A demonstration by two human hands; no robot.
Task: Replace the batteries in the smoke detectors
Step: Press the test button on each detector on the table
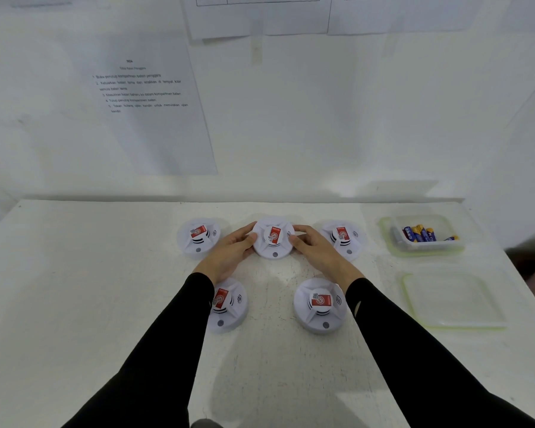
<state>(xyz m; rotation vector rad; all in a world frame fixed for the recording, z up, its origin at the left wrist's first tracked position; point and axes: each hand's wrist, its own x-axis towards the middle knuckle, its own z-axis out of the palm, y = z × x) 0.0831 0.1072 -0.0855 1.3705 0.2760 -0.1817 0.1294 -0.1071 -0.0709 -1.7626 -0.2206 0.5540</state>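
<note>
My left hand (229,251) and right hand (318,251) gripping the middle smoke detector (274,239) by its rim, four more detectors (198,237) around it on the white table (105,273), batteries (420,234) in a clear tub (423,250) at right

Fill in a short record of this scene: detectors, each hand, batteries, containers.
detector count: five, on the white table
held: back middle detector
left hand: grips its left rim
right hand: grips its right rim
not gripped: back left detector, back right detector, front left detector, front right detector
batteries: in the far clear container, right side
near container: nothing visible inside
</note>
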